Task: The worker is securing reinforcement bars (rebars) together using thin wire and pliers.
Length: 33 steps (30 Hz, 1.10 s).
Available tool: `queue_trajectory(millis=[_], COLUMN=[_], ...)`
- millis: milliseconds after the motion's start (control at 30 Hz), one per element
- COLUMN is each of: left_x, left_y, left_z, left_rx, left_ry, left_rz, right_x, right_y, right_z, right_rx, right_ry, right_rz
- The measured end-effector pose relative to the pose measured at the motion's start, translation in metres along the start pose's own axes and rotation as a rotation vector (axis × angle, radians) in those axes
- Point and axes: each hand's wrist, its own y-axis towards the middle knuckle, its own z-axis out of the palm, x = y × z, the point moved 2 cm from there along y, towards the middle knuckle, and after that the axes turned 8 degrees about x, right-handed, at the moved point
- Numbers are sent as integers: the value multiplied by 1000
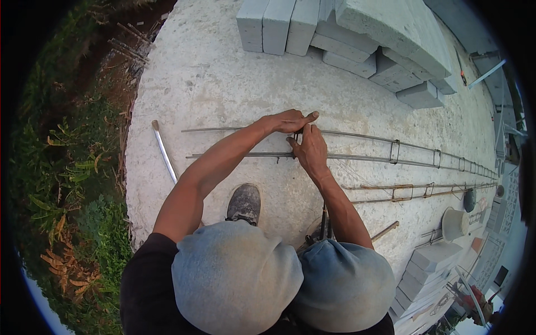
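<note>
Both my hands work at a long cage of thin steel reinforcing bars [363, 159] lying on the rough concrete. My left hand [287, 120] is closed around the upper bar, its thumb pointing right. Just below it, my right hand [312, 149] is closed on a dark wire stirrup [298, 135] that spans the upper and lower bars. The fingers partly hide the stirrup, and any tie wire there is too small to make out. Farther right, square stirrups [394, 152] stand along the same bars.
A second, rustier bar cage [413, 192] lies nearer me on the right. Grey blocks [357, 50] are stacked beyond my hands, more blocks [427, 265] at lower right. A metal tube [163, 148] rests at left, near the slab's edge above plants [61, 184]. My shoe [244, 204] is below the bars.
</note>
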Motion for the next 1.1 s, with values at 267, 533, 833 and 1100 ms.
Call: queue_trajectory(millis=[267, 533, 833, 1100], left_x=[-2, 5, 6, 11], left_y=[-15, -56, -62, -58], left_z=[-9, -22, -16, -13], left_rx=[-48, 24, -6, -46], left_ry=[34, -281, -127, -238], left_rz=[-68, 126, 189, 184], right_x=[-2, -4, -9, -12], right_y=[11, 20, 31, 34], right_z=[12, -10, -16, -23], right_rx=[-65, 64, 239, 292], right_ry=[-232, -35, -56, 283], right_rz=[-109, -69, -147, 4])
